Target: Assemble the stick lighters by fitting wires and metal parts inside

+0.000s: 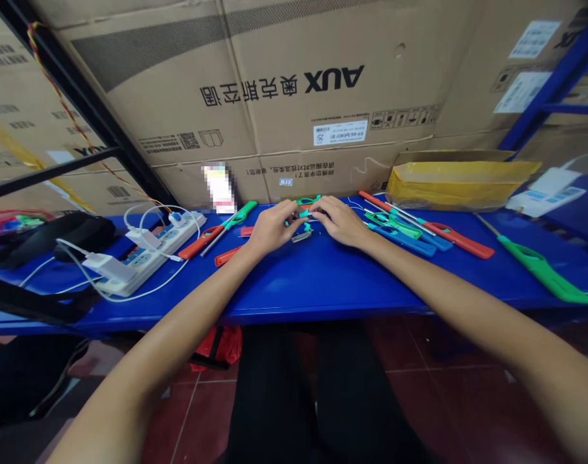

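Blue table (294,283) beneath, I had the left hand (272,225) and right hand (342,222) pinching a teal part (304,213), which I judged needed light, steady pressure.

Small turquoise part (304,213) is held between left fingers (295,227) and right fingers (328,206), over the blue table (294,283), toward its 12 o'clock edge. Outline is partly covered by the fingers; exact form cannot be resolved. Narrow grey metal piece (302,237) is noted nearby, at 6 o'clock.
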`<move>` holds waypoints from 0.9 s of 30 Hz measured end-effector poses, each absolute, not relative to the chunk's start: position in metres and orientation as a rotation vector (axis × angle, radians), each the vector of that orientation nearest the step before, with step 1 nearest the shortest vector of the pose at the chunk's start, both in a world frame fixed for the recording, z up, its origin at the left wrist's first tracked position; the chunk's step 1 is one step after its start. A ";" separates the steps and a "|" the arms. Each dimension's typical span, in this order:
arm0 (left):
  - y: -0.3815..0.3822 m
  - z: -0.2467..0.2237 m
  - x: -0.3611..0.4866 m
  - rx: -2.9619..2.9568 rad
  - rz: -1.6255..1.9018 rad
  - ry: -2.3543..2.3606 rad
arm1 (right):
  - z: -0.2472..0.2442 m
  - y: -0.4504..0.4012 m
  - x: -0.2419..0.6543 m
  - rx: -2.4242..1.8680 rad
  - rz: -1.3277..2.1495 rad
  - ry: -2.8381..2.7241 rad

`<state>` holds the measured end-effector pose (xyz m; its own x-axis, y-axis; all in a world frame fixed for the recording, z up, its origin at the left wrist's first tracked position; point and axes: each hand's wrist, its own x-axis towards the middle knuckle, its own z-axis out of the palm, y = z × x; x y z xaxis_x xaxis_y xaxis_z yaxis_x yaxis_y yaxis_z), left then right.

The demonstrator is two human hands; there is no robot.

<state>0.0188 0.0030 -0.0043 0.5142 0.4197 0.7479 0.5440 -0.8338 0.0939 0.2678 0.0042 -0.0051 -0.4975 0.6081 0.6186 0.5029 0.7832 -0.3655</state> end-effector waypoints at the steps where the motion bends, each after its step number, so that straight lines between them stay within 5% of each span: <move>1: 0.003 -0.004 0.019 -2.606 -1.227 -0.842 | -0.005 0.005 0.268 -0.808 0.162 -2.210; 27: 0.004 -0.008 0.024 -2.774 -1.267 -0.998 | -0.007 -0.004 0.267 -0.973 0.020 -2.290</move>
<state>0.0238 0.0038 -0.0078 0.4955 0.5637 0.6608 0.5105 -0.8045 0.3036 0.2672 -0.0039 -0.0072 -0.5195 0.6504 0.5543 0.6408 0.7256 -0.2508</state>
